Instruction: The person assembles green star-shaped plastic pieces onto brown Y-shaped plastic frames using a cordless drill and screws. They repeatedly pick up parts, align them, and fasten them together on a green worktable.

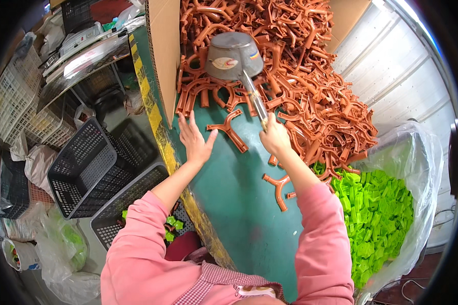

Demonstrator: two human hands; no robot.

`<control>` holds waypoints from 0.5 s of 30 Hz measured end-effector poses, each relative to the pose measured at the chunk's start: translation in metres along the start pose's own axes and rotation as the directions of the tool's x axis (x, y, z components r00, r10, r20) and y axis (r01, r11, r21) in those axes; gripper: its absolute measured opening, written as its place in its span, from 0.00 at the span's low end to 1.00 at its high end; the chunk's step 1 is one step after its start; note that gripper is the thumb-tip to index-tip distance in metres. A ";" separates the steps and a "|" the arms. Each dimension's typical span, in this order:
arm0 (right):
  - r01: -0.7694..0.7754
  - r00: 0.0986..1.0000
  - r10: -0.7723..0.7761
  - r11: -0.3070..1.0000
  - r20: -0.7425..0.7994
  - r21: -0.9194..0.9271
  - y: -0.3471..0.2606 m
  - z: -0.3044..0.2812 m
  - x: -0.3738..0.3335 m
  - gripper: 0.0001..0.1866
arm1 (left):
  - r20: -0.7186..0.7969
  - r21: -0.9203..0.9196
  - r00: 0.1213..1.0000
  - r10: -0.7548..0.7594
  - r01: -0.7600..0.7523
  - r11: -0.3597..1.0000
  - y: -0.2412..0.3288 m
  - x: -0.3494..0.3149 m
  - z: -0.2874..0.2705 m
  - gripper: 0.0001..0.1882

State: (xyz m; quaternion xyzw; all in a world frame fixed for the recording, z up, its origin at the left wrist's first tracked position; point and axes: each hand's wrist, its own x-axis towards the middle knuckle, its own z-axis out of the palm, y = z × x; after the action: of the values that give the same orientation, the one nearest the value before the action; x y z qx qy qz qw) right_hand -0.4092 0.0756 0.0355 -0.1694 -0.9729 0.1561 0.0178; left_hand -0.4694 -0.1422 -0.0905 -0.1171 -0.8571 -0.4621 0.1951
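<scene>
My right hand [276, 136] is closed round the long handle of a grey metal scoop [234, 56], shaped like a small saucepan. The scoop rests on or just over a heap of brown plastic Y-shaped pieces [315, 107], its flat bottom seemingly facing up. Fingers spread, my left hand [194, 138] is empty at the left of the green table [229, 203]. Just right of its fingertips lies a single brown Y-shaped piece [231, 131]. Another loose Y-shaped piece [279, 190] lies below my right wrist. Whether the scoop touches the pieces under it is hidden.
A cardboard side [163, 46] bounds the heap at left. Yellow-black tape [160, 127] marks the table's left edge. Bright green plastic pieces [374, 218] fill a clear bag [427, 173] at right. Dark perforated crates [81, 168] stand left, below white crates [15, 96]. A ribbed white wall [397, 66] rises at right.
</scene>
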 end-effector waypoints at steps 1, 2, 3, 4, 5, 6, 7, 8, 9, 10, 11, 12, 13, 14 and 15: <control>-0.013 1.000 0.013 1.000 0.008 0.019 0.004 -0.004 -0.015 0.27 | -0.017 -0.028 1.000 -0.017 0.016 0.999 -0.001 0.002 0.000 0.50; 0.015 1.000 -0.015 0.999 0.002 0.029 0.015 -0.005 -0.032 0.27 | -0.034 -0.053 0.999 -0.033 0.032 0.998 -0.002 0.005 -0.001 0.49; -0.020 0.999 0.018 0.998 0.029 0.052 0.022 -0.012 -0.050 0.28 | -0.044 -0.074 0.998 -0.053 0.050 0.996 -0.005 0.004 -0.002 0.49; -0.064 0.996 0.055 0.988 0.071 0.142 0.038 -0.019 -0.064 0.29 | -0.013 -0.037 0.997 -0.074 0.074 0.997 -0.001 0.002 0.001 0.47; -0.052 0.997 0.038 0.973 0.064 0.226 0.043 -0.030 -0.077 0.30 | -0.037 -0.035 0.998 -0.052 0.051 0.998 0.000 0.002 0.002 0.46; -0.034 0.999 0.028 0.967 0.027 0.251 0.043 -0.038 -0.089 0.30 | -0.044 -0.018 0.999 -0.031 0.031 0.999 -0.001 0.001 0.003 0.45; -0.020 1.000 0.024 0.962 -0.008 0.271 0.041 -0.047 -0.097 0.31 | -0.045 -0.005 0.999 -0.011 0.011 1.000 0.000 0.001 0.003 0.44; -0.002 0.999 0.014 0.965 -0.045 0.262 0.033 -0.052 -0.093 0.31 | -0.024 0.041 1.000 -0.003 0.004 0.999 -0.002 0.000 0.000 0.43; 0.009 0.996 0.013 0.970 -0.090 0.243 0.024 -0.058 -0.089 0.31 | 0.002 0.071 1.000 0.009 -0.009 0.997 -0.001 0.000 0.000 0.43; 0.071 0.988 -0.036 0.970 -0.148 0.234 0.014 -0.064 -0.073 0.30 | 0.026 0.103 0.999 0.019 -0.021 0.994 -0.001 0.000 0.001 0.42; 0.138 0.978 -0.095 0.962 -0.188 0.234 -0.005 -0.064 -0.051 0.28 | 0.016 0.117 1.000 0.015 -0.017 0.993 -0.006 0.001 -0.004 0.42; 0.200 0.959 -0.158 0.965 -0.237 0.167 -0.017 -0.064 -0.026 0.27 | 0.022 0.112 1.000 0.015 -0.018 0.994 -0.004 -0.001 -0.004 0.41; 0.074 0.984 -0.055 0.992 -0.170 0.107 -0.036 -0.067 -0.003 0.27 | 0.029 0.096 0.999 0.027 -0.030 0.995 0.002 0.001 -0.003 0.41; 0.009 0.995 -0.001 0.997 -0.099 0.074 -0.060 -0.061 0.017 0.25 | 0.014 0.059 0.999 0.048 -0.049 0.997 -0.003 0.001 -0.005 0.41; -0.067 0.997 0.068 0.997 -0.023 0.045 -0.061 -0.048 0.041 0.22 | -0.015 0.074 1.000 0.021 -0.020 0.997 0.003 -0.001 -0.002 0.42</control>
State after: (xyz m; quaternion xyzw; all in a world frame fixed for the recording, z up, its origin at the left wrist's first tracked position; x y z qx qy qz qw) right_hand -0.4635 0.0492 0.0995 -0.2035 -0.9627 0.1762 0.0284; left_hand -0.4669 -0.1424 -0.0880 -0.1148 -0.8707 -0.4293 0.2109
